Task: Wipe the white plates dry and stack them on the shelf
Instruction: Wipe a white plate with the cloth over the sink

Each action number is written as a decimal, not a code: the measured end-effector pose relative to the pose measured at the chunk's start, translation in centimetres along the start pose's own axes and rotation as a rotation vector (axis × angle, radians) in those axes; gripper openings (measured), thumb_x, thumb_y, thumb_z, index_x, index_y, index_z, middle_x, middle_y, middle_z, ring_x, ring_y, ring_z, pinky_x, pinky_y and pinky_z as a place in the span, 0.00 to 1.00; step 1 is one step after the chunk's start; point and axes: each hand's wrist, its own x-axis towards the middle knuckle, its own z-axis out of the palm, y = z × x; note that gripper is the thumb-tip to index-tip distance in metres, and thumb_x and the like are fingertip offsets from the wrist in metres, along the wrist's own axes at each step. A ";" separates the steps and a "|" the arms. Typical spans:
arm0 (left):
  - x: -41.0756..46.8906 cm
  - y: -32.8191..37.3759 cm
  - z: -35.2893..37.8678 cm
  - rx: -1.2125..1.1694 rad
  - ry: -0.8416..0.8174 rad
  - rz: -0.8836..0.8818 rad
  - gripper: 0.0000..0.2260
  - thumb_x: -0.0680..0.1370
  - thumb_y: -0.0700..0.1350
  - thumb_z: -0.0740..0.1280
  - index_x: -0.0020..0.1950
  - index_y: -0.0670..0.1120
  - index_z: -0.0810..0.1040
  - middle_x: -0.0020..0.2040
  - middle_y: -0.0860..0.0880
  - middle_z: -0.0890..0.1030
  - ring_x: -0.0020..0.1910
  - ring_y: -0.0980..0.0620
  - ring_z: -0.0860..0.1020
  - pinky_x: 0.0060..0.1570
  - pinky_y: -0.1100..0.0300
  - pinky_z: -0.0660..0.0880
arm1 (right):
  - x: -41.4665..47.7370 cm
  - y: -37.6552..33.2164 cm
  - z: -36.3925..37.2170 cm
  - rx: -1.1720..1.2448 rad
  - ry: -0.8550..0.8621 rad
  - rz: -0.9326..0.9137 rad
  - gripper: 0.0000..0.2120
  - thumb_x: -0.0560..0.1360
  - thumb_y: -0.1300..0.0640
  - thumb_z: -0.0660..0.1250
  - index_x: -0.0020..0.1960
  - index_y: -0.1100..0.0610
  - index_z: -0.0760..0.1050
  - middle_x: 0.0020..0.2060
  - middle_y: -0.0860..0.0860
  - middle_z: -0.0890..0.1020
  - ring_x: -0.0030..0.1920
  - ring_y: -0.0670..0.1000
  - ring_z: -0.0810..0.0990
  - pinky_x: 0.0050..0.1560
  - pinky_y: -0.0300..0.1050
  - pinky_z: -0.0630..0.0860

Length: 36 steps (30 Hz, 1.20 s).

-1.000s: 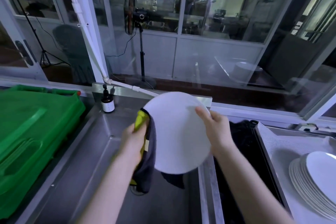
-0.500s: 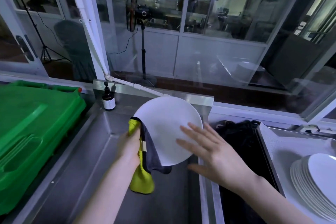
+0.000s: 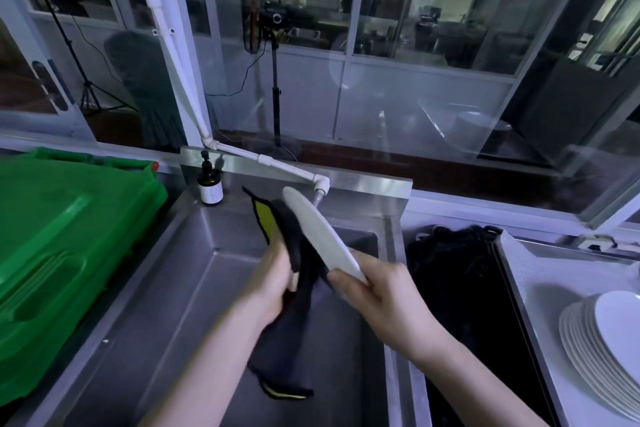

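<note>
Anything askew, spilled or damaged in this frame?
Nothing spilled or broken. The stack of white plates at right looks fanned sideways, not squared. The right hand grips the round white plate by its rim; the left hand holds the dark yellow-backed cloth.

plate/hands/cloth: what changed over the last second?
The plate has turned from face-on to edge-on. The right hand, open half a second ago, now grips the plate's near rim. The left hand keeps holding the cloth, now against the plate's left face. The plate stack, bottle and green crate are unchanged.
</note>
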 end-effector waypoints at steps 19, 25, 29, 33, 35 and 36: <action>1.1 -0.9 2.2 0.702 -0.087 0.782 0.19 0.81 0.48 0.55 0.73 0.56 0.65 0.74 0.56 0.66 0.75 0.51 0.62 0.75 0.55 0.58 | 0.5 1.5 -1.2 0.705 0.111 0.400 0.12 0.75 0.52 0.71 0.45 0.62 0.82 0.37 0.60 0.83 0.38 0.53 0.81 0.37 0.43 0.75; 2.8 -1.3 0.9 0.887 -0.106 0.810 0.22 0.82 0.40 0.59 0.77 0.41 0.62 0.76 0.48 0.62 0.77 0.48 0.59 0.73 0.62 0.55 | 0.4 1.8 -0.5 0.790 0.167 0.503 0.07 0.79 0.60 0.67 0.52 0.61 0.82 0.44 0.60 0.86 0.43 0.57 0.85 0.38 0.45 0.79; 2.4 -2.6 -0.4 0.768 -0.062 0.569 0.17 0.83 0.41 0.57 0.71 0.48 0.68 0.67 0.48 0.74 0.68 0.49 0.72 0.58 0.65 0.66 | 0.3 2.1 -0.6 0.825 0.236 0.540 0.12 0.79 0.63 0.67 0.62 0.60 0.78 0.52 0.62 0.85 0.53 0.64 0.84 0.52 0.57 0.81; 0.4 -5.6 0.0 1.063 -0.169 0.859 0.20 0.81 0.49 0.53 0.72 0.48 0.68 0.72 0.51 0.69 0.74 0.52 0.64 0.72 0.50 0.59 | 0.4 2.5 -0.5 0.886 0.327 0.590 0.26 0.78 0.69 0.66 0.74 0.55 0.69 0.62 0.58 0.81 0.62 0.61 0.81 0.65 0.62 0.75; 0.2 -5.8 0.5 1.118 -0.172 0.835 0.23 0.80 0.52 0.50 0.72 0.48 0.69 0.73 0.51 0.68 0.74 0.52 0.61 0.73 0.44 0.56 | 0.4 2.5 -0.2 0.896 0.326 0.586 0.28 0.77 0.69 0.66 0.75 0.52 0.67 0.63 0.54 0.81 0.62 0.58 0.81 0.65 0.61 0.75; 0.4 -5.3 0.7 1.122 -0.157 0.823 0.24 0.79 0.52 0.50 0.71 0.46 0.70 0.72 0.50 0.70 0.74 0.51 0.62 0.73 0.43 0.56 | 0.5 2.5 -0.1 0.899 0.319 0.579 0.28 0.77 0.69 0.66 0.74 0.51 0.68 0.63 0.54 0.81 0.63 0.57 0.80 0.66 0.62 0.74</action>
